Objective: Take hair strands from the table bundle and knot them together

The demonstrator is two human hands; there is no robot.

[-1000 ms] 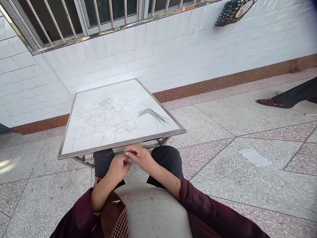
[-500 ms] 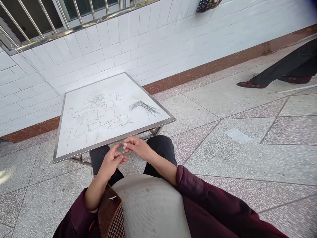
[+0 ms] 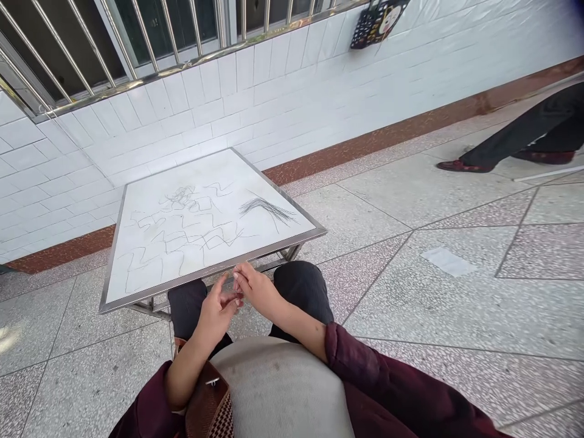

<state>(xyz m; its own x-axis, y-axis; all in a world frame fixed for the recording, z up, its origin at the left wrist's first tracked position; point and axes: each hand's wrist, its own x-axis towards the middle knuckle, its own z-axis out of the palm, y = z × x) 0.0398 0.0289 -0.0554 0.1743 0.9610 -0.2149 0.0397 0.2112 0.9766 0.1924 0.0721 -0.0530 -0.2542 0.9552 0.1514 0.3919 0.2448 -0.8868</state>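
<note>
Both of my hands are close together above my lap, just in front of the table's near edge. A short thin strand (image 3: 236, 285), which looks like wire, stands almost upright between their fingertips. My right hand (image 3: 258, 293) pinches its upper end between thumb and fingers. Around the lower end, the thumb and fingers of my left hand (image 3: 215, 313) are closed. Bent, zigzag dark strands (image 3: 219, 234) lie scattered over the white tabletop (image 3: 159, 277). At its right side is a bundle of straighter dark strands (image 3: 269, 210). The fingers partly hide the held strand.
The metal-framed table stands against a white tiled wall (image 3: 292, 91) under a barred window (image 3: 150, 36). A patterned bag (image 3: 378, 24) hangs there. Pale paper (image 3: 448, 261) lies on the floor at right. Another person's leg and shoe (image 3: 465, 165) are farther right.
The camera view has tilted up slightly, so the table and floor sit lower. My hands remain together at the strand; the left fingers have drawn closer to the right hand.
</note>
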